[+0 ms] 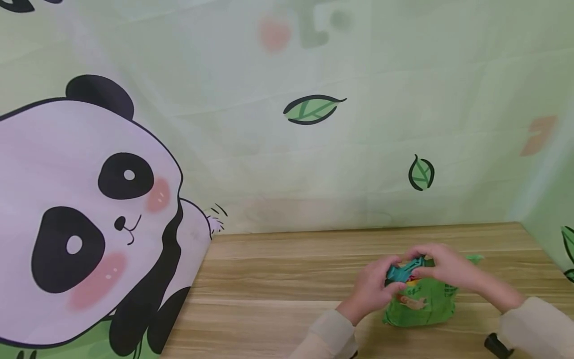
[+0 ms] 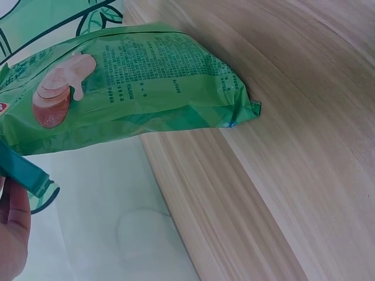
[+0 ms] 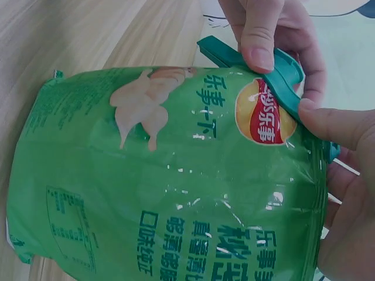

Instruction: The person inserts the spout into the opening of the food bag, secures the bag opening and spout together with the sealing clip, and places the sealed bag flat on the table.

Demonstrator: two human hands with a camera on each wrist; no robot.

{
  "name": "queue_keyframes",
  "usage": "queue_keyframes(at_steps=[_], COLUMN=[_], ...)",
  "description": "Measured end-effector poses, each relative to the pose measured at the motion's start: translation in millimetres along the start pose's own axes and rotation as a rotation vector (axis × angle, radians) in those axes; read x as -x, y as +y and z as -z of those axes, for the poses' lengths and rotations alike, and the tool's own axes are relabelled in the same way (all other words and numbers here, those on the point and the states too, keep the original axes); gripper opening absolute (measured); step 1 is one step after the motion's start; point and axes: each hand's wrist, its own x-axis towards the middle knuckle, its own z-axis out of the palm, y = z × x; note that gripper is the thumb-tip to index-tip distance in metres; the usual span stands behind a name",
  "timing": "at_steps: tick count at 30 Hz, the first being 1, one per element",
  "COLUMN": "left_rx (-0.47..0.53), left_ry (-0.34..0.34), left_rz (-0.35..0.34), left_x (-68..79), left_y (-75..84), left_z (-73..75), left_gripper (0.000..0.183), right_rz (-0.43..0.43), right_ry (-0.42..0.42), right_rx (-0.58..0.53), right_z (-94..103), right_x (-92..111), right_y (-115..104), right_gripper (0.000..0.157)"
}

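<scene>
A green chip bag (image 1: 430, 304) with a red-and-yellow logo rests on the wooden table, its top edge held up between both hands. Across one corner of that edge sits a teal bag clip (image 3: 281, 82), its long arm slanting away from the bag. The left hand (image 1: 372, 286) pinches the clip between thumb and fingers. On the clip's other end lies the thumb of the right hand (image 3: 351, 158), with its fingers curled behind. The left wrist view catches only part of the left hand (image 2: 13, 228) at the clip (image 2: 26, 172). Whether the clip is fully closed cannot be seen.
The wooden table (image 1: 269, 279) meets a pale green printed backdrop (image 1: 381, 124) behind it. A large panda drawing (image 1: 89, 149) covers the left side. Beside the right sleeve is a small black object (image 1: 498, 345) near the front.
</scene>
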Motion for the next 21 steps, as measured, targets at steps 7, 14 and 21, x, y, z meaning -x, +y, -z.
queue_keyframes(at_steps=[7,14,21], left_rx=[-0.039,-0.031,-0.032], left_ry=[0.031,0.018,-0.011], left_rz=[-0.038,0.001,0.041], left_x=[0.3,-0.2,-0.7], left_y=[0.2,1.6,5.5], left_z=[-1.4,-2.9,-1.0], left_gripper=[0.035,0.033,0.031], right_rz=[-0.031,-0.06,-0.095], right_ry=[-0.012,-0.014,-0.04], right_rx=[0.016,-0.033,-0.097], right_z=[1.9,2.8,4.8], right_x=[1.1,-0.5,-1.6], right_y=[0.3,-0.5,0.4], right_gripper=[0.013,0.011,0.012])
